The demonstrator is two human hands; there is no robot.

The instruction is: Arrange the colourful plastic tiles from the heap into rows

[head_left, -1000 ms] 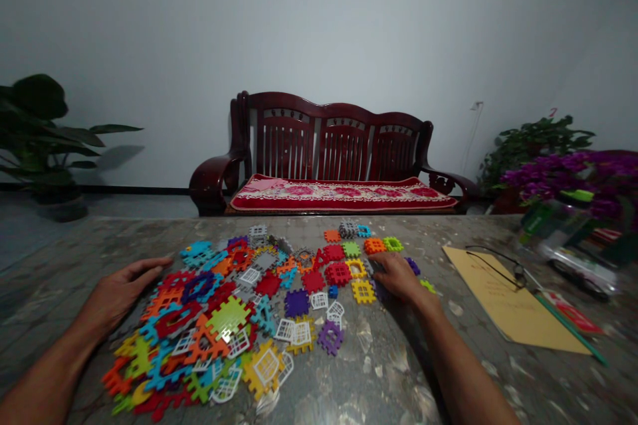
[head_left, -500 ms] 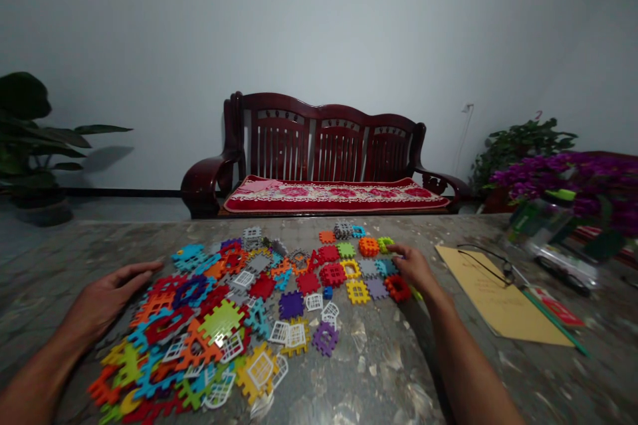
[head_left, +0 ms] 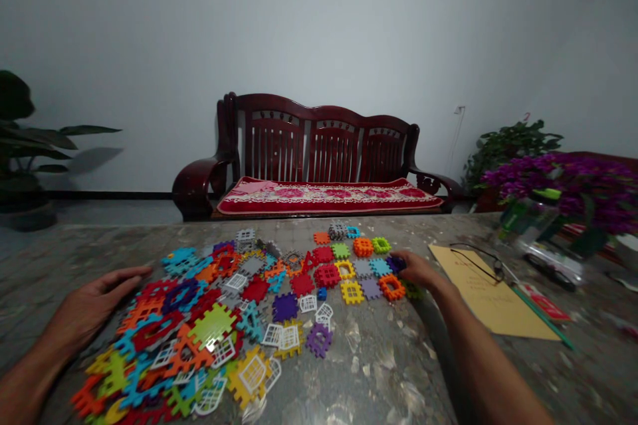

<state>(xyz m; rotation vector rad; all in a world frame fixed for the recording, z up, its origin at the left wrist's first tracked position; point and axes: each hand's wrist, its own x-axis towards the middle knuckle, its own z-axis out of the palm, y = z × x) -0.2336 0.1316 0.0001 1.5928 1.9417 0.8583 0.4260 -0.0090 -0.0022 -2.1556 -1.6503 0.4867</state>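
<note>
My left hand (head_left: 102, 299) rests on the table left of a heap of interlocking plastic building pieces (head_left: 169, 325), its fingers stretched out and holding nothing. At the right end of the laid-out pieces, my right hand (head_left: 417, 269) has its fingers curled at a dark purple building piece (head_left: 396, 264); the far fingers are hidden. Beside it lie a light blue piece (head_left: 380, 267), an orange-red ring-like piece (head_left: 391, 287) and a lime green piece (head_left: 381, 245). Part of another green piece (head_left: 413, 291) shows below my right hand.
A tan paper (head_left: 491, 299) with eyeglasses (head_left: 493, 265) and a green pencil (head_left: 543, 317) lies to the right. Beyond them stand a bottle (head_left: 538, 212) and purple flowers (head_left: 563, 179). A wooden bench (head_left: 331, 143) is behind the table.
My right hand has shifted slightly and now shows the dark purple piece at its fingertips. My left hand stays beside the heap. The whole view has turned slightly right.
</note>
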